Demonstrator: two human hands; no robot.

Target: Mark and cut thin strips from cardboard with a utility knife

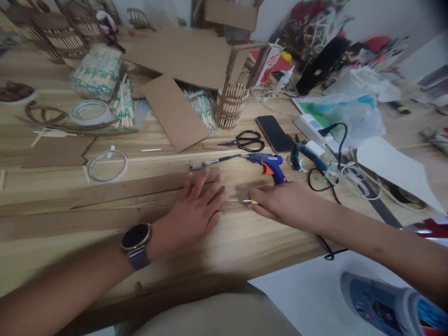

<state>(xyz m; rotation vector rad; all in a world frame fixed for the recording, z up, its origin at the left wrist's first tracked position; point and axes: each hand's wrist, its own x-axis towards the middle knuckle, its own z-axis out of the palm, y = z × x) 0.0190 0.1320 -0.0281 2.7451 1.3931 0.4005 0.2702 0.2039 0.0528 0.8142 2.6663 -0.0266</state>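
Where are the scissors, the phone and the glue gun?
Scissors (258,145): head view, on a black handle loop.
Phone (274,133): head view, middle of the dark screen.
Glue gun (279,173): head view, on the blue grip.

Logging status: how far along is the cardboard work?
Done, it seems: two long cardboard strips, already cut narrow, lie on the table. In hand: left hand flat over the strips, right hand holding a slim tool, its metal tip by the nearer one. Left, probably: any gluing; the glue gun lies unheld and the slatted holder stands apart.
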